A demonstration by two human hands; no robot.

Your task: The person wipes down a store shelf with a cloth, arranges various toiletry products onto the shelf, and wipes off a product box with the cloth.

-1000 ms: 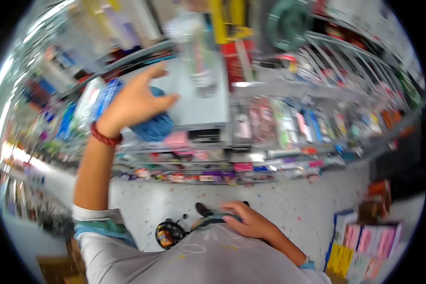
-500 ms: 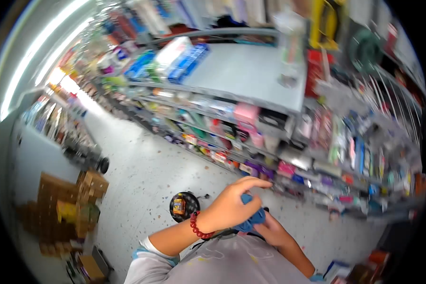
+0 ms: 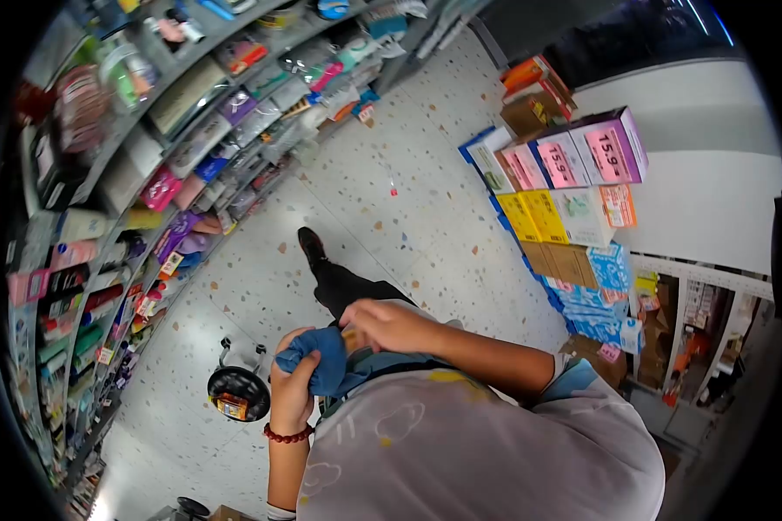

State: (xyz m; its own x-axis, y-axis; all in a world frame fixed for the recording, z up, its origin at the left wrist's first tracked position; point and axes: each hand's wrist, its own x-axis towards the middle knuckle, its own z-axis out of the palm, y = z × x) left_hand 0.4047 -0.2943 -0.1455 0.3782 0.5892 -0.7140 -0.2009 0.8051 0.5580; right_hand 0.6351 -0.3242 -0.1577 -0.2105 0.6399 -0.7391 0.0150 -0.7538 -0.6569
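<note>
My left hand (image 3: 295,382), with a red bead bracelet on the wrist, is closed around a bunched blue cloth (image 3: 321,360) in front of my waist. The thumb presses across the cloth's folds. Beside the cloth's right edge is my right hand (image 3: 391,326), its fingers bent and drawn together. What lies under those fingertips is hidden. Part of the cloth trails right, along the hem of my grey shirt (image 3: 443,425). Below and left of my hands a round black wheeled seat (image 3: 223,379) carries a small orange and yellow package (image 3: 231,405).
Shelves (image 3: 148,217) crowded with packaged goods run along the left. Stacked boxes (image 3: 573,156) with pink price signs stand at the right, above blue packs (image 3: 595,295). My shoe (image 3: 311,245) rests on the speckled floor (image 3: 408,200) between them.
The view has swung right, bringing the stacked boxes closer to the middle. The blue cloth stays in my left hand, now gripped from the side, while my right hand has come up beside it.
</note>
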